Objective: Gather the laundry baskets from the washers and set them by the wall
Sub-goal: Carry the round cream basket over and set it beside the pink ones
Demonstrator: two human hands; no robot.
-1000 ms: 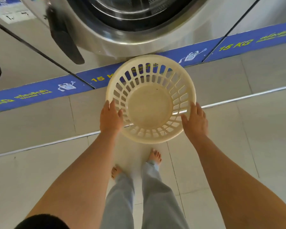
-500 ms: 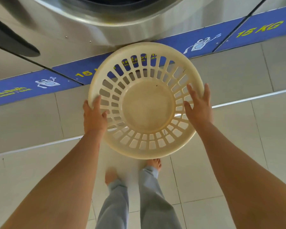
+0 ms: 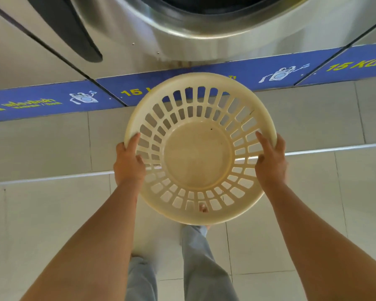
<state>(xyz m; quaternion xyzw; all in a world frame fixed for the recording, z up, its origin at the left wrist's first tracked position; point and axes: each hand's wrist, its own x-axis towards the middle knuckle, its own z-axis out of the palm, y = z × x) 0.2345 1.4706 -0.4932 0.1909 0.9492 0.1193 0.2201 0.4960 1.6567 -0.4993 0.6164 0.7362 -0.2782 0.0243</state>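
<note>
The tiled floor [image 3: 52, 213] fills most of the view, pale grey, with a thin metal strip [image 3: 52, 178] running across it from 9 o'clock to 3 o'clock. At 12 o'clock stands a front-loading washer [image 3: 139, 29] with a steel front; its round door ring [image 3: 204, 29] is cut by the top edge of the view, and a dark door handle [image 3: 74, 33] hangs at 11 o'clock. Along the foot of the machines runs a blue band [image 3: 41, 103] with yellow "15 KG" lettering and small cartoon washers.

In the centre is the round cream laundry basket [image 3: 199, 157], seen from above, lifted off the floor. It has a solid bottom and slotted walls, and it is empty inside. Its far rim covers a part of the blue band at 12 o'clock, and its near rim hides one bare foot, which shows through the slots at 6 o'clock.

The left hand [image 3: 128, 161] has a clenched grip on the basket rim at 9 o'clock, thumb on top of the rim. The right hand [image 3: 270, 164] is grasping the rim at 3 o'clock in the same way. So the basket hangs between the two grips, with both forearms reaching to it from below.

The grey trouser legs [image 3: 202, 268] appear at 6 o'clock, under the basket.
</note>
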